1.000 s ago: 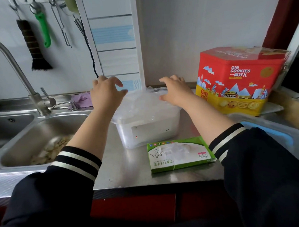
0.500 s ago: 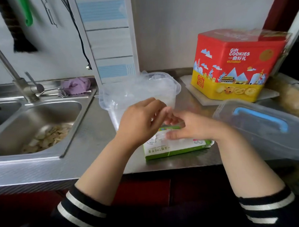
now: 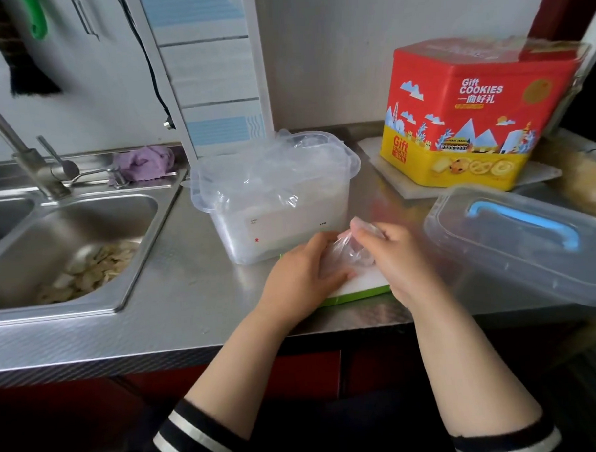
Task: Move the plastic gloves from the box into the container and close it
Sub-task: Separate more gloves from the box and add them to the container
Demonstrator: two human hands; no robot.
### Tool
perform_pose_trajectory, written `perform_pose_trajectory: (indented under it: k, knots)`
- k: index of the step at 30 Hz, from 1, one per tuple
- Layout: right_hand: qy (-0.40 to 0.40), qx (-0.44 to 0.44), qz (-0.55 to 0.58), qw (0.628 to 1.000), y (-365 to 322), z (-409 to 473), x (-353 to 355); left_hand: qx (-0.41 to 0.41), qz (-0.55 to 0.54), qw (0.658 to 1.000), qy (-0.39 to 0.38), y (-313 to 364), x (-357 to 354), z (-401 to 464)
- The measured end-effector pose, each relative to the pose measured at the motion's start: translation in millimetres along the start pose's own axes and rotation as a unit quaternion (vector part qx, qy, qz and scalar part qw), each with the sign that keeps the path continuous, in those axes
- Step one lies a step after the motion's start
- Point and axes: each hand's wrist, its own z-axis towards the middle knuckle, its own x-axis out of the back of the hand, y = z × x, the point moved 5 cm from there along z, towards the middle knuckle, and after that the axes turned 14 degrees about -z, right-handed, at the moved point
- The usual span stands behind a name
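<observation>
A clear plastic container (image 3: 283,226) stands open on the steel counter, with thin plastic gloves (image 3: 270,169) heaped over its rim. Just in front of it lies the flat green glove box (image 3: 357,293), mostly hidden under my hands. My left hand (image 3: 302,277) rests on the box and holds it down. My right hand (image 3: 390,256) pinches a bunch of clear gloves (image 3: 354,247) and lifts it from the box. The container's clear lid (image 3: 529,246), with a blue handle, lies on the counter to the right.
A red and yellow cookie tin (image 3: 472,115) stands at the back right on a white board. To the left is a steel sink (image 3: 69,249) with scraps in it, a tap (image 3: 31,165) and a purple cloth (image 3: 143,162). The counter's front edge runs just below my wrists.
My hands left the top of the container and came down to the green box. The right hand now pinches a bunch of gloves, raised slightly from the box.
</observation>
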Motion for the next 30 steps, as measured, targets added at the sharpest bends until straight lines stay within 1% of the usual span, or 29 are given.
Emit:
perform_pose_trajectory:
  k: [2, 5, 8, 10, 12, 13, 15, 17, 18, 20, 23, 25, 27, 29, 30]
  knots:
    - [0.015, -0.005, 0.046, 0.999, -1.4, -1.9, 1.9, 0.005, -0.013, 1.0, -0.001, -1.4, -0.8, -1.0]
    - [0.022, 0.001, 0.097, 0.995, -11.2, -12.8, 4.3, 0.011, -0.001, 1.0, -0.021, -2.1, -2.3, 0.6]
    - [0.016, 0.025, 0.137, 0.99, -35.7, -27.3, 7.9, 0.009, 0.033, 0.999, -0.036, -0.1, -1.9, 2.7]
    - [0.034, 0.053, 0.174, 0.983, -56.4, -34.6, 19.2, 0.024, 0.035, 0.998, -0.036, -1.7, -2.0, 2.3]
    - [0.062, 0.082, 0.203, 0.974, -72.5, -37.1, 34.3, 0.058, -0.016, 0.998, -0.031, -2.3, 0.2, 0.0]
    - [0.074, 0.095, 0.19, 0.974, -76.9, -37.3, 40.7, 0.068, -0.054, 0.996, -0.032, -0.5, 1.8, -1.9]
    - [0.087, 0.104, 0.146, 0.98, -77.8, -35.0, 48.9, 0.057, -0.148, 0.987, -0.038, 12.3, 5.2, -4.3]
    - [0.091, 0.087, 0.129, 0.984, -72.3, -33.0, 52.4, 0.022, -0.249, 0.967, -0.042, 34.1, 11.3, -7.0]
    - [0.097, 0.077, 0.129, 0.984, -69.3, -32.5, 53.3, 0.003, -0.273, 0.962, -0.028, 43.9, 15.8, -8.3]
    - [0.107, 0.06, 0.125, 0.984, -64.3, -32.8, 54.2, -0.027, -0.282, 0.959, 0.024, 57.1, 24.9, -9.5]
    - [0.109, 0.032, 0.096, 0.989, -58.9, -33.6, 52.5, -0.028, -0.307, 0.946, 0.098, 64.0, 36.3, -8.7]
    - [0.109, 0.019, 0.084, 0.99, -58.6, -34.8, 50.8, -0.021, -0.331, 0.937, 0.112, 67.7, 39.7, -5.9]
    - [0.075, 0.027, 0.079, 0.994, -62.5, -36.8, 49.1, 0.009, -0.358, 0.923, 0.141, 67.3, 42.9, -1.5]
    - [-0.018, 0.043, 0.087, 0.995, -67.6, -39.5, 42.1, 0.039, -0.378, 0.908, 0.175, 65.6, 45.9, 0.8]
    - [-0.062, 0.045, 0.094, 0.993, -67.7, -39.2, 37.8, 0.053, -0.402, 0.896, 0.181, 65.1, 46.8, 2.3]
